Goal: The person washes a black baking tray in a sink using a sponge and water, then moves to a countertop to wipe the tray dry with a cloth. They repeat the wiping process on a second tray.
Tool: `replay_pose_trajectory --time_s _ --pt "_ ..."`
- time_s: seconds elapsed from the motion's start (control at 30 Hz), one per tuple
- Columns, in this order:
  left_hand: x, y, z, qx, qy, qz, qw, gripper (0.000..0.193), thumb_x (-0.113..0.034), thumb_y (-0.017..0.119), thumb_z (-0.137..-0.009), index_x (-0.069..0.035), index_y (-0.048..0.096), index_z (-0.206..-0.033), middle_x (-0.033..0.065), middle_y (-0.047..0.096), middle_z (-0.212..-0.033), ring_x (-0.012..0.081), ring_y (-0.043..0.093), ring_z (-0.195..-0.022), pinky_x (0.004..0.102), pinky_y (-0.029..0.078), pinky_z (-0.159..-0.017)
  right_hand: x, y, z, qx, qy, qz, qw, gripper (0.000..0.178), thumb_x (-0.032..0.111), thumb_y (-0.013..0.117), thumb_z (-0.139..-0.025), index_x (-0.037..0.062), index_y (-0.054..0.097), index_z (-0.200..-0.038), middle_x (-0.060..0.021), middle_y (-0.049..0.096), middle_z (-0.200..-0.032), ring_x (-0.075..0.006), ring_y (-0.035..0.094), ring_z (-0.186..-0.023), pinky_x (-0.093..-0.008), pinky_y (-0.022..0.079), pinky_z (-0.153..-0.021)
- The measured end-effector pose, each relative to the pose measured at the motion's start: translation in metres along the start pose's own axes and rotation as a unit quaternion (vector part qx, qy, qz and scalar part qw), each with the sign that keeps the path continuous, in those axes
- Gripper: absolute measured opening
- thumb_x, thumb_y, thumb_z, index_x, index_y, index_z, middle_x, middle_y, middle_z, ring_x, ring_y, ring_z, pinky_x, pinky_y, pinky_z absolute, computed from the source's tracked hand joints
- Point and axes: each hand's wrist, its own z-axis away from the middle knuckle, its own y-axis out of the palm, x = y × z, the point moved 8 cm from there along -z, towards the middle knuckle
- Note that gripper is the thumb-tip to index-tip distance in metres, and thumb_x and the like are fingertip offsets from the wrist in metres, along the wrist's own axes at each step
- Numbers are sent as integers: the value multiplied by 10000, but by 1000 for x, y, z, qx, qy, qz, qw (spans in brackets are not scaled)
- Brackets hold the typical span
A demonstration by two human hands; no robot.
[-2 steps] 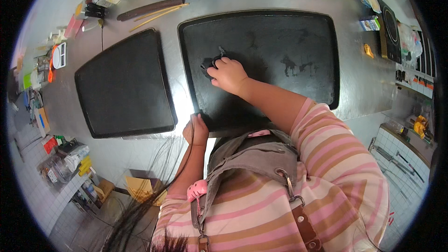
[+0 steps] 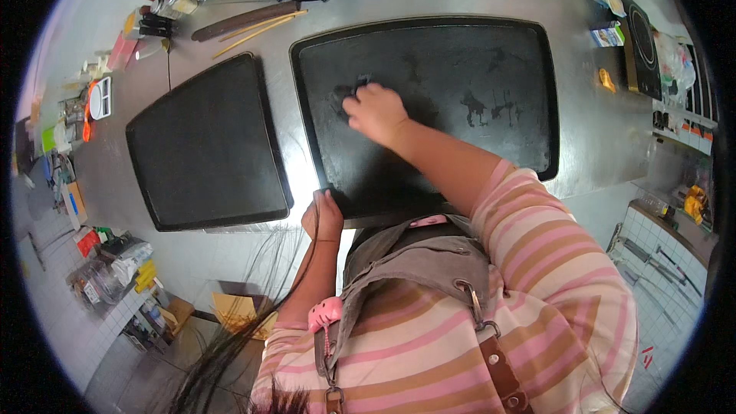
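right hand (image 2: 376, 111) on dark cloth (image 2: 349, 92), big tray (image 2: 475, 54) | left hand (image 2: 322, 215) gripping its edge

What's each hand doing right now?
Left hand: gripping the near edge of the large black tray.
Right hand: pressing a dark cloth on it.

Dark object (image 2: 354, 90) under right-hand fingers (image 2: 366, 101)
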Motion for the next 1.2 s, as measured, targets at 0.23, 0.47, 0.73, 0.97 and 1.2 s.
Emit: replay_pose_trajectory --time_s 0.23,0.47,0.73,0.97,1.2 --pt "-1 -4 -3 55 -63 -13 996 226 -289 504 -987 -80 518 -904 186 624 -632 407 621 -584 525 453 -523 -192 -72 25 -68 323 106 938 253 296 692 -801 87 615 -922 -147 677 -894 -357 657 -881 -470 547 -740" --pt "-2 -3 -3 -7 -12 -24 1000 226 -307 525 -989 -97 523 -905 179 604 -585 413 598 -521 518 434 -452 -322 -144 159 -112 507 201 831 292 357 660 -855 101 604 -983 -173 696 -899 -388 684 -823 -493 555 -722" --pt "-3 -1 -6 46 -31 -50 997 259 -339 485 -1004 -86 491 -947 205 640 -649 439 623 -580 546 451 -486 -136 -54 97 -87 258 37 962 171 225 709 -746 115 599 -818 -147 641 -768 -346 646 -751 -484 533 -650" --pt "-7 -1 -7 73 -62 -51 994 283 -344 452 -1014 -69 476 -954 240 650 -701 473 628 -638 565 461 -529 -28 -13 149 71 -72 -101 990 208 268 701 -739 179 602 -899 -104 607 -806 -332 637 -793 -453 535 -637" --pt "-7 -1 -6 72 -62 -52 994 337 -360 427 -1012 -35 495 -956 269 647 -713 476 628 -634 566 467 -540 -231 -122 225 -49 348 110 930 207 215 750 -736 118 620 -865 -139 625 -826 -364 633 -801 -485 513 -667"
